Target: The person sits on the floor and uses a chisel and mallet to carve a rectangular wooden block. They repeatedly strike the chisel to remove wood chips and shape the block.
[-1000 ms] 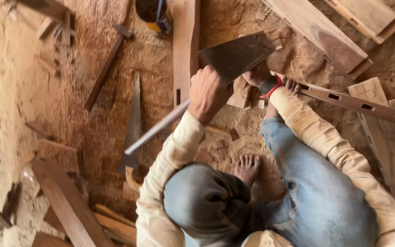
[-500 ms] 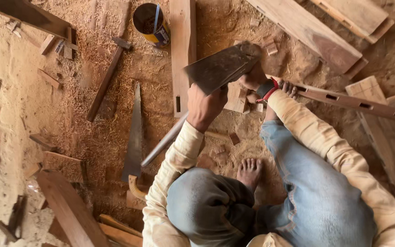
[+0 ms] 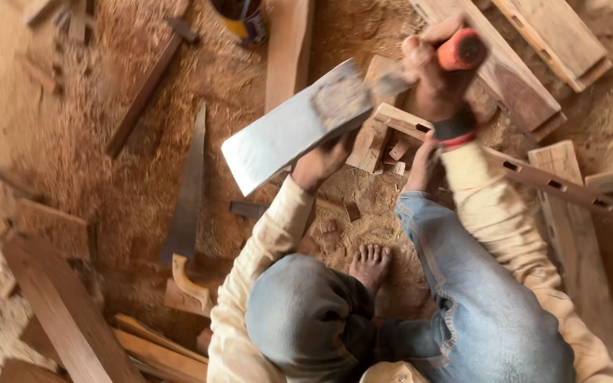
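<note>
Swings the blade (image 3: 289, 135) up since half a second ago: broad and grey, now far larger in view, tilted from low left to high right, well clear of the wood. Holds it by the orange handle in the right hand (image 3: 438, 74), grip closed tight, wrist cocked above the work. Keeps the left hand (image 3: 324, 159) low, as before, at the near left edge of the block (image 3: 391, 117), fingers half hidden under the blade; cannot tell whether that grip clasps the block or only presses on it. Leaves the block on the sawdust floor (image 3: 108, 142) ahead of the bare foot (image 3: 370, 266), with chips just beside it and the slotted slat (image 3: 548, 181) running off right. Reads as the top of a chopping stroke, with trimming of the block in hand and not finished. Off left, untouched: saw (image 3: 189, 191) flat on the floor
</note>
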Available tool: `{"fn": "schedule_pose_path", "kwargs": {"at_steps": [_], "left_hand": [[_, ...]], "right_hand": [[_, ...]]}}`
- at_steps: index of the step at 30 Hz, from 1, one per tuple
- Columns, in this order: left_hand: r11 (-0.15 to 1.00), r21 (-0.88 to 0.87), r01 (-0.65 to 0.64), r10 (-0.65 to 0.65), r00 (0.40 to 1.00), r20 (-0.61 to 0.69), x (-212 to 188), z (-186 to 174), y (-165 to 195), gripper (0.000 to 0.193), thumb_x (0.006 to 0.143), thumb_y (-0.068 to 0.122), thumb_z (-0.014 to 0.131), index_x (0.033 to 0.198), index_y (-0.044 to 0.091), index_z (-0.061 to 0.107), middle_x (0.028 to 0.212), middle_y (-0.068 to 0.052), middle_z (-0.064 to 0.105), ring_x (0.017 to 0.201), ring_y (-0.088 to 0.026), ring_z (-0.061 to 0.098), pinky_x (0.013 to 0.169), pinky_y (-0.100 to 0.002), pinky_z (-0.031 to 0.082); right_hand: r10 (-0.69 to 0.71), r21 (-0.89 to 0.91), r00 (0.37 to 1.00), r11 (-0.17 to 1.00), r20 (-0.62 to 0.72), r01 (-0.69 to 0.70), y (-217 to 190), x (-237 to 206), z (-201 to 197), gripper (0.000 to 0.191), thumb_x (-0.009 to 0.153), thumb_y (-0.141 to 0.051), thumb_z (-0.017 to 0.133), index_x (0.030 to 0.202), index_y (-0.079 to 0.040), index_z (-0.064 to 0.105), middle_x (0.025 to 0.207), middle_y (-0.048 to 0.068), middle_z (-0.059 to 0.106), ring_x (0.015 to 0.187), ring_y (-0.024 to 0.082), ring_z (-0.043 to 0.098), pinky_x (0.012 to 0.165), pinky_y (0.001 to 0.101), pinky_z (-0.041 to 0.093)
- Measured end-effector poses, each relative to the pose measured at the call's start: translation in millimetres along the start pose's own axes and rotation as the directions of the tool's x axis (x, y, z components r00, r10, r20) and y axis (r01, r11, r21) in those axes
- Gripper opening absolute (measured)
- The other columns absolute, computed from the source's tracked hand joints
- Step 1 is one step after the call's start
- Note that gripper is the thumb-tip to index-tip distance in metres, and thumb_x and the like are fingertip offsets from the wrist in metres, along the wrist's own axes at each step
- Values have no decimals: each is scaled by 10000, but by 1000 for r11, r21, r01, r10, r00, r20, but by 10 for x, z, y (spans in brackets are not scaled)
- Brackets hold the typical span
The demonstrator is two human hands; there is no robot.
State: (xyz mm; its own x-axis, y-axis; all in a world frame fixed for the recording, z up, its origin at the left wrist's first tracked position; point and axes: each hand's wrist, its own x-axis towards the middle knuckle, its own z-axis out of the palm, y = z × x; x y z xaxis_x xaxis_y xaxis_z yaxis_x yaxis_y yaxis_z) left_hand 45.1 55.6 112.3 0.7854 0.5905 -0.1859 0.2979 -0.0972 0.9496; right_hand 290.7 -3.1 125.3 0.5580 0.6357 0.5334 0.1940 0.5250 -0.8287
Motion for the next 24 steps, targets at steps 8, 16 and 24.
{"fn": "schedule_pose_path", "kwargs": {"at_steps": [8,16,24], "left_hand": [[963,64,-261,260,965,31,258,127,39,332,1044,265,567,1307,99,686,1041,-120,777,869,-226,750,757,-350,612],[961,143,-239,254,962,-98,198,59,131,276,1024,255,609,1216,95,723,991,-130,787,838,-225,752,730,-354,603],[949,201,-242,266,958,-106,143,-40,110,294,1011,221,588,1230,73,718,1019,-155,776,879,-256,749,771,-365,598]], "right_hand": [[475,-856,714,344,513,386,0,-291,-320,337,769,-450,805,817,-133,702,591,33,601,449,160,497,432,314,435],[611,-872,631,241,478,427,189,-695,-524,345,843,-492,733,702,-183,674,678,48,663,575,222,635,531,384,500],[515,-835,657,337,551,436,-8,-700,-426,411,720,-503,782,707,-116,644,676,90,648,595,297,661,533,437,524]]}}
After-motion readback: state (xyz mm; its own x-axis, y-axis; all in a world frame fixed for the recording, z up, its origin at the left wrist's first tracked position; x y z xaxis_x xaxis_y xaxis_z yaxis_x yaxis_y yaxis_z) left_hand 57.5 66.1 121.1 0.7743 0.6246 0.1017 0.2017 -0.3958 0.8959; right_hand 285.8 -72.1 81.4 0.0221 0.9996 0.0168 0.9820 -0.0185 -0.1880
